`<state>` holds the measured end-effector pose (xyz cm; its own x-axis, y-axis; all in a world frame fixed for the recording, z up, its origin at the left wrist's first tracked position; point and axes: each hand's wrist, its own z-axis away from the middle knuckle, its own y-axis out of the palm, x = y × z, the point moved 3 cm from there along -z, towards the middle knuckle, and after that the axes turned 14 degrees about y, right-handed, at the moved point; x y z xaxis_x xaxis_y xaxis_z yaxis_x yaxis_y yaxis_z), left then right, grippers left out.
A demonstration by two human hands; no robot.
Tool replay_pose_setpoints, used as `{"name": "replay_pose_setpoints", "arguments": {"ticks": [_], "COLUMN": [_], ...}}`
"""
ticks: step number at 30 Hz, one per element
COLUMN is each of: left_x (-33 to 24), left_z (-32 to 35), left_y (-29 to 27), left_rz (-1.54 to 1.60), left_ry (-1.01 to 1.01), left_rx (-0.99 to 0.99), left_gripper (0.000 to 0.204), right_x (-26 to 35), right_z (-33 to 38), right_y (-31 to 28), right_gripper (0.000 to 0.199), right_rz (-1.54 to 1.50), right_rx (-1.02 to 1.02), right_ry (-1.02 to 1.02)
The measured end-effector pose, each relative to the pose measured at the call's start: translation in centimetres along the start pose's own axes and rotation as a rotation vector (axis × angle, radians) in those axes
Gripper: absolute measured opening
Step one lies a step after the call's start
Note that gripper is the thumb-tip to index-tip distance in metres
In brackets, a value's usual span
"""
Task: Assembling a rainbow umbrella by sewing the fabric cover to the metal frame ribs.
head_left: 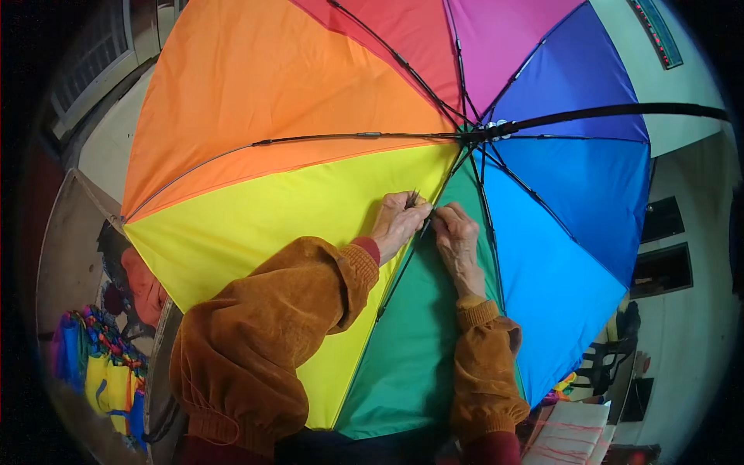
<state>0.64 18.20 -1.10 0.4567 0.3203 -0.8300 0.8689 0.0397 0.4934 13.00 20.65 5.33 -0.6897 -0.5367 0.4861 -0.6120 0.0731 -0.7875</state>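
A rainbow-coloured open umbrella point(256, 225) fills the view, seen from its inside, with black ribs meeting at the hub point(480, 133) and a black shaft point(620, 112) running to the right. My left hand point(397, 223) pinches a small dark tool or thread end at a rib point(411, 260) between the yellow and green panels. My right hand point(457, 240) rests right beside it, fingers closed on the same rib and fabric seam. Both arms wear brown velvety sleeves.
A pile of folded colourful umbrellas point(105, 372) lies at the lower left on the floor. A pale cloth or paper with red lines point(570, 434) sits at the lower right, near a dark chair point(612, 356).
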Motion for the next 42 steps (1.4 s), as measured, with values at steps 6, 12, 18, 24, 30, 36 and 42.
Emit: {"name": "replay_pose_setpoints", "arguments": {"ticks": [6,12,18,24,30,36,42], "left_x": [-1.5,-1.7,-1.6,-0.9,0.2,-0.4,-0.1], "left_z": [0.4,0.3,0.4,0.6,0.4,0.7,0.1], "left_y": [0.0,0.4,0.2,-0.1,-0.6,-0.2,0.1], "left_rz": [0.041,-0.053,-0.003,-0.021,0.002,0.040,0.090], "left_ry": [-0.199,-0.269,-0.272,-0.264,-0.283,-0.297,-0.323], "left_rx": [-0.117,-0.116,-0.081,-0.108,-0.099,-0.127,-0.111], "left_gripper": [0.020,0.014,0.013,0.016,0.019,0.019,0.017], "right_x": [-2.5,-2.5,-4.3,-1.6,-1.0,-1.1,-1.1], "right_z": [1.2,1.4,3.0,1.9,1.5,1.7,1.1], "right_y": [-3.4,-7.3,-9.1,-2.7,0.4,0.6,0.8], "right_gripper": [0.004,0.007,0.008,0.013,0.008,0.009,0.007], "right_rz": [0.014,-1.451,-1.197,-0.171,0.130,-0.011,-0.029], "right_rx": [-0.008,-0.241,-0.257,0.006,0.085,0.133,0.093], "right_ry": [0.139,0.728,0.651,0.470,0.210,0.172,0.120]}}
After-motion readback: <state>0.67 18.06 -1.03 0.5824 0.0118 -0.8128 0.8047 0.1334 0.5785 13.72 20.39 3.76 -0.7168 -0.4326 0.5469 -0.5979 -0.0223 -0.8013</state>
